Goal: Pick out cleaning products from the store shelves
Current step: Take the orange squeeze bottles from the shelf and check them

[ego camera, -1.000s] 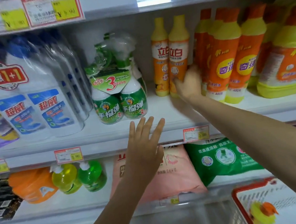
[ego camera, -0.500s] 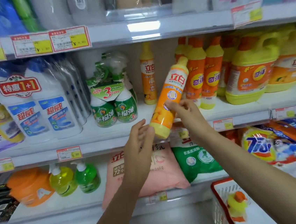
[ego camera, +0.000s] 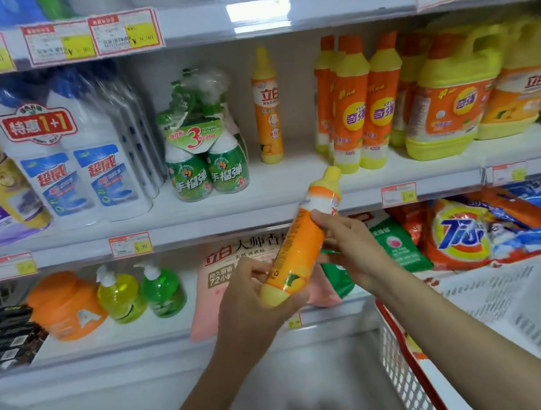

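Observation:
An orange dish-soap bottle (ego camera: 301, 238) with a yellow cap and base is tilted in front of the shelves, cap up and to the right. My left hand (ego camera: 251, 293) grips its yellow base from the left. My right hand (ego camera: 350, 246) holds its upper body from the right, fingers curled round it. One matching bottle (ego camera: 266, 108) still stands upright on the middle shelf (ego camera: 262, 202).
On the middle shelf stand white toilet-cleaner bottles (ego camera: 67, 159), a green spray twin-pack (ego camera: 205, 151), and orange detergent bottles (ego camera: 358, 102) and jugs (ego camera: 448, 96). Below lie soap pumps (ego camera: 141, 292) and powder bags (ego camera: 459, 235). A red-rimmed basket (ego camera: 408, 350) sits at lower right.
My right hand took the bottle off the middle shelf and brought it down and toward me. My left hand rose and closed on its base. The bottle's label has turned away.

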Action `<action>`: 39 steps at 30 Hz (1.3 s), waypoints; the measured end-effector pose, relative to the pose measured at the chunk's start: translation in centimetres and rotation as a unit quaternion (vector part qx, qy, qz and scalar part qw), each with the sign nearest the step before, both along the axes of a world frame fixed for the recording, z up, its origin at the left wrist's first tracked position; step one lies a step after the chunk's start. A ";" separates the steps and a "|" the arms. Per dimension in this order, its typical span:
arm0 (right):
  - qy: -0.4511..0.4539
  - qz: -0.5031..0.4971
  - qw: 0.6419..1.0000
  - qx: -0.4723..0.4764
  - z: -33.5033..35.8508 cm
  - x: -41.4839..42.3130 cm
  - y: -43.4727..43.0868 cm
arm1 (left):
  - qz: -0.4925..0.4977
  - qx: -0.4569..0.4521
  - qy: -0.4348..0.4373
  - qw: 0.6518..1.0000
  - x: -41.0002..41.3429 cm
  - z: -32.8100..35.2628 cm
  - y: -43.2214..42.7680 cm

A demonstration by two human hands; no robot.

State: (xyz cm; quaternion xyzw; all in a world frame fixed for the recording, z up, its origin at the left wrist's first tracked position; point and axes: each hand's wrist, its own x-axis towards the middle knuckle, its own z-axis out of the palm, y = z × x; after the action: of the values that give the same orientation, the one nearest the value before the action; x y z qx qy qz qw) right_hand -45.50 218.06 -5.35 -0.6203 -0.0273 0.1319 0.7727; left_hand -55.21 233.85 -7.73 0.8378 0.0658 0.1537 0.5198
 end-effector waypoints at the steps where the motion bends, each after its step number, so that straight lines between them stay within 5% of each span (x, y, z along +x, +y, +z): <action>1: 0.006 0.006 1.000 0.015 -0.2 0.0 -0.1 | -0.044 -0.082 0.040 0.995 -0.1 0.5 0.3; 3: 0.012 0.025 0.999 0.038 -0.2 0.1 -0.4 | -0.132 -0.217 0.141 0.957 -0.3 1.3 0.7; 6: 0.019 0.095 0.994 0.049 0.1 0.0 -0.5 | -0.189 -0.249 0.169 0.935 -0.8 1.2 0.7; 10: -0.012 0.116 0.989 -0.094 0.6 -0.6 -0.7 | -0.101 -0.139 0.079 0.982 -1.0 0.6 0.2; 13: 0.015 0.049 0.998 -0.047 0.1 -0.8 -0.7 | -0.033 -0.041 0.052 0.997 -1.0 1.2 0.3; 16: 0.096 0.059 0.990 0.090 0.1 -0.9 -0.7 | -0.139 -0.222 0.145 0.954 -1.4 3.3 0.7; 21: 0.162 0.108 0.973 0.124 0.6 -1.7 -0.3 | -0.200 -0.318 0.220 0.900 -2.0 4.1 0.1; 26: 0.106 0.104 0.988 0.032 0.6 -1.9 -1.1 | -0.221 -0.268 0.224 0.910 -2.3 3.6 0.6; 31: -0.067 0.168 0.981 0.072 0.8 -2.3 -2.1 | -0.220 -0.266 0.204 0.916 -2.0 2.2 1.0; 35: -0.079 0.176 0.978 0.078 1.0 -2.5 -1.5 | -0.199 -0.235 0.137 0.942 -1.9 1.9 0.0; 39: -0.096 0.159 0.980 -0.070 1.8 -3.1 -1.2 | -0.084 -0.111 0.073 0.988 -1.5 1.7 -0.9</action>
State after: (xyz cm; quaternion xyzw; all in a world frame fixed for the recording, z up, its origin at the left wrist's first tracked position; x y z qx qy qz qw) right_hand -48.62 216.88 -3.58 -0.6706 -0.1900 0.1942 0.6903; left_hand -56.74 232.99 -6.05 0.7862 0.0499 0.0400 0.6146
